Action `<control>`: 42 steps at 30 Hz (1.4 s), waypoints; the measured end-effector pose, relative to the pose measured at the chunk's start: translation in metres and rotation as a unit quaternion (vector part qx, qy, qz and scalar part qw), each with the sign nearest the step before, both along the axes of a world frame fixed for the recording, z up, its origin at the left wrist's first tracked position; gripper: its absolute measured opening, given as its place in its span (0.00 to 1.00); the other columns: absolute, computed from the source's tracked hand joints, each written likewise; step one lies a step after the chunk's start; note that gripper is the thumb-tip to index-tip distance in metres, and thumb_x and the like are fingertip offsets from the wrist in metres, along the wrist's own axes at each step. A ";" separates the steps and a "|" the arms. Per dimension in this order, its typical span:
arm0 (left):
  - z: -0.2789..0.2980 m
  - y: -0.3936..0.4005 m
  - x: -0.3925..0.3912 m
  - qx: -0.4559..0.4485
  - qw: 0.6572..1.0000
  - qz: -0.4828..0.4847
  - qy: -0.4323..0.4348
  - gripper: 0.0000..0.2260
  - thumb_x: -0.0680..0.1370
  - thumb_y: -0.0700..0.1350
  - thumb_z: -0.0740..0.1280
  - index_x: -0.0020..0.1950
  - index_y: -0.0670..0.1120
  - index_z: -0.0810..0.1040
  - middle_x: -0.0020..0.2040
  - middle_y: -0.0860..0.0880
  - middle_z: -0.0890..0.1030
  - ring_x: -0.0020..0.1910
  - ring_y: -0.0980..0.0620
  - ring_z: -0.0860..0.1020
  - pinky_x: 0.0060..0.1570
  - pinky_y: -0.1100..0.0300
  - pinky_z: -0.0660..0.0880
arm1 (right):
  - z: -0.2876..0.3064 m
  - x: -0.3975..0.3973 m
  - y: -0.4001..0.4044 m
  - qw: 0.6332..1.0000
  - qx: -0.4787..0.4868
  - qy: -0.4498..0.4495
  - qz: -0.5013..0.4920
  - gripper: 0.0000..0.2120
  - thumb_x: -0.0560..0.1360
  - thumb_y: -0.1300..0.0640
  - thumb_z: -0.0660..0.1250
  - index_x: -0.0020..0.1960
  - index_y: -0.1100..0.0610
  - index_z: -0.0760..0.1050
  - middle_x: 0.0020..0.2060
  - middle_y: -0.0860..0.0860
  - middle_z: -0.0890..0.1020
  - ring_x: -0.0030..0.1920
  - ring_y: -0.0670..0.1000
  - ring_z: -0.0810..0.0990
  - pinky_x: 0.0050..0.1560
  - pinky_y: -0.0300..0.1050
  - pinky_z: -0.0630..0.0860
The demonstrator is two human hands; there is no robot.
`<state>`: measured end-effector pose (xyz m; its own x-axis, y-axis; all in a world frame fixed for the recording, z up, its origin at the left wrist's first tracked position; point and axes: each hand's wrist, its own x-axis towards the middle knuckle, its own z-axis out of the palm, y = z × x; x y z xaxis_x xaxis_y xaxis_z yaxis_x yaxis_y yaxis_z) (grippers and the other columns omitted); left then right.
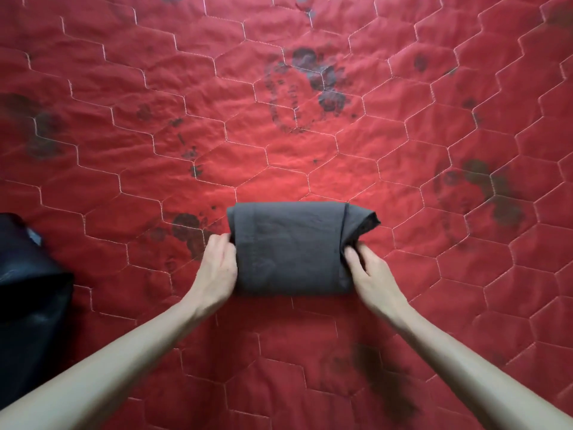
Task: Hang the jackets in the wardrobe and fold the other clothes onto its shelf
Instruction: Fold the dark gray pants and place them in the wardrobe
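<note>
A dark grey garment (291, 246), folded into a compact rectangle, lies on the red quilted bedspread (279, 119) near the middle of the head view. My left hand (218, 265) grips its left edge, fingers tucked under the fabric. At the right edge my right hand (367, 268) holds the bundle, with the fingertips curled into the loose folds there. A small flap of cloth sticks out at the upper right corner. The wardrobe and its shelf are out of view.
A shiny black garment (28, 293), perhaps a jacket, lies at the left edge of the bedspread. The red quilt has white hexagon stitching and dark printed blotches, and it fills the whole view around the folded piece.
</note>
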<state>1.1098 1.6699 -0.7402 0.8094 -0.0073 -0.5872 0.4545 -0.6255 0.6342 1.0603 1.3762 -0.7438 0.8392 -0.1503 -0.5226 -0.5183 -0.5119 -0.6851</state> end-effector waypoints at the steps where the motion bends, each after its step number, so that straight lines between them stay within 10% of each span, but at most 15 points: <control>1: 0.001 -0.006 0.000 0.014 0.999 0.031 0.006 0.16 0.88 0.49 0.49 0.50 0.47 0.73 0.51 0.46 0.73 0.56 0.46 0.73 0.67 0.45 0.68 | -0.002 0.000 0.006 0.999 -0.014 -0.012 -0.041 0.10 0.87 0.49 0.57 0.49 0.49 0.73 0.47 0.47 0.80 0.51 0.52 0.77 0.51 0.45 0.66; 5: 0.011 -0.031 0.001 0.084 0.990 0.096 0.061 0.27 0.83 0.67 0.55 0.67 0.47 0.73 0.63 0.41 0.76 0.65 0.39 0.75 0.68 0.46 0.69 | -0.006 0.000 0.023 0.985 -0.059 -0.070 -0.146 0.26 0.85 0.47 0.60 0.80 0.55 0.62 0.71 0.53 0.69 0.74 0.51 0.66 0.76 0.46 0.61; 11: 0.005 -0.027 0.006 0.069 0.981 0.126 0.133 0.44 0.64 0.78 0.65 0.67 0.48 0.71 0.65 0.46 0.79 0.65 0.42 0.78 0.68 0.45 0.73 | -0.004 0.020 0.035 0.986 -0.078 -0.065 -0.131 0.32 0.84 0.48 0.63 0.83 0.54 0.56 0.77 0.52 0.67 0.76 0.51 0.64 0.73 0.41 0.57; 18: 0.003 -0.020 -0.011 -0.056 0.982 0.164 0.079 0.21 0.73 0.59 0.78 0.57 0.51 0.77 0.53 0.59 0.83 0.55 0.57 0.82 0.54 0.59 0.74 | -0.006 0.038 0.040 0.983 -0.015 -0.001 -0.183 0.13 0.86 0.50 0.57 0.65 0.53 0.74 0.51 0.48 0.82 0.53 0.53 0.77 0.54 0.47 0.68; 23: -0.003 -0.012 -0.017 -0.121 0.969 0.200 0.076 0.19 0.73 0.52 0.80 0.60 0.51 0.80 0.53 0.57 0.85 0.50 0.63 0.84 0.53 0.64 0.78 | -0.015 0.043 0.044 0.975 0.072 -0.006 -0.211 0.19 0.87 0.52 0.57 0.37 0.52 0.68 0.34 0.42 0.70 0.37 0.45 0.68 0.46 0.49 0.66; 28: -0.007 -0.009 -0.023 -0.212 0.933 0.259 0.129 0.22 0.71 0.43 0.82 0.62 0.46 0.81 0.54 0.50 0.88 0.53 0.52 0.87 0.54 0.57 0.80 | -0.006 0.034 0.049 0.990 0.049 -0.006 -0.136 0.21 0.82 0.34 0.59 0.55 0.50 0.79 0.57 0.51 0.79 0.51 0.32 0.74 0.62 0.42 0.68; 31: -0.007 -0.006 -0.026 -0.253 0.912 0.282 0.158 0.27 0.66 0.41 0.83 0.64 0.42 0.81 0.56 0.45 0.88 0.54 0.46 0.86 0.54 0.53 0.80 | 0.010 0.033 0.049 0.991 0.081 0.018 -0.109 0.22 0.74 0.27 0.66 0.60 0.39 0.76 0.54 0.40 0.83 0.56 0.40 0.80 0.61 0.47 0.74; 36: 0.006 0.001 -0.030 -0.289 0.904 0.274 0.154 0.25 0.69 0.39 0.81 0.65 0.42 0.80 0.57 0.43 0.87 0.56 0.44 0.86 0.53 0.53 0.82 | 0.021 0.028 0.044 0.964 0.233 0.045 -0.119 0.26 0.75 0.44 0.77 0.69 0.46 0.74 0.59 0.43 0.85 0.59 0.42 0.84 0.57 0.38 0.79; 42: 0.043 0.009 -0.034 -0.306 0.913 0.248 0.110 0.23 0.72 0.39 0.78 0.65 0.44 0.79 0.56 0.46 0.88 0.54 0.48 0.86 0.46 0.60 0.82 | 0.049 0.016 0.046 0.947 0.305 0.048 -0.092 0.27 0.76 0.43 0.73 0.72 0.43 0.70 0.64 0.42 0.82 0.65 0.43 0.80 0.65 0.46 0.76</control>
